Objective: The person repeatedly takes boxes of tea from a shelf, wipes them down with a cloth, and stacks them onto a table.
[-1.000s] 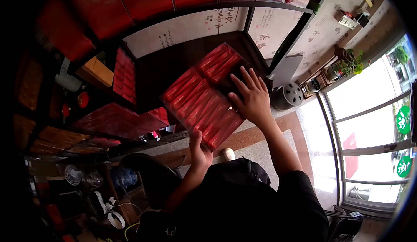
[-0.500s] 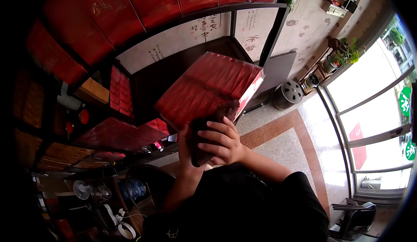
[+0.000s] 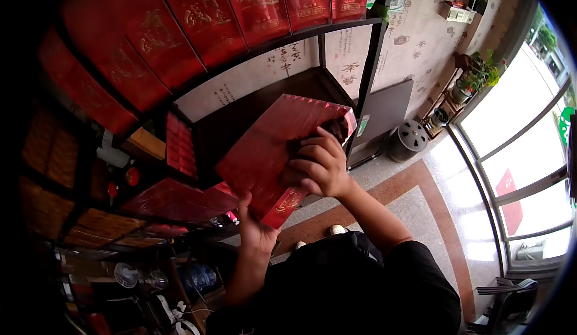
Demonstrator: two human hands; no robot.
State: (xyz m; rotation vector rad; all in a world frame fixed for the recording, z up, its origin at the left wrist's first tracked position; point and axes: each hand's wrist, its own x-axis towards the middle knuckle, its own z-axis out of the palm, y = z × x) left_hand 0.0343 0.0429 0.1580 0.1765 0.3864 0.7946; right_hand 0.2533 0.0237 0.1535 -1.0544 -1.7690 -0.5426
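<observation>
A red package (image 3: 264,143) with clear shiny wrapping is held tilted in front of a dark shelf board. My left hand (image 3: 257,230) grips its near lower corner, the thumb up along the edge and the other fingers partly hidden below. My right hand (image 3: 324,164) lies on the package's right part, fingers curled over a dark brown cloth (image 3: 338,129) pressed against the wrapping. Part of the cloth is hidden under the fingers. Gold marks show on the package's near side.
Red bags (image 3: 207,13) with gold characters line the upper shelf. Small red packs (image 3: 180,146) and a cardboard box (image 3: 144,144) sit at left. A grey panel (image 3: 384,112) leans near a metal bin (image 3: 409,141). A small fan (image 3: 126,275) stands lower left.
Since the first frame the package has turned and tilted. My right hand, earlier spread, is now curled on the cloth; over the last half second it moved up and right, away from my left hand.
</observation>
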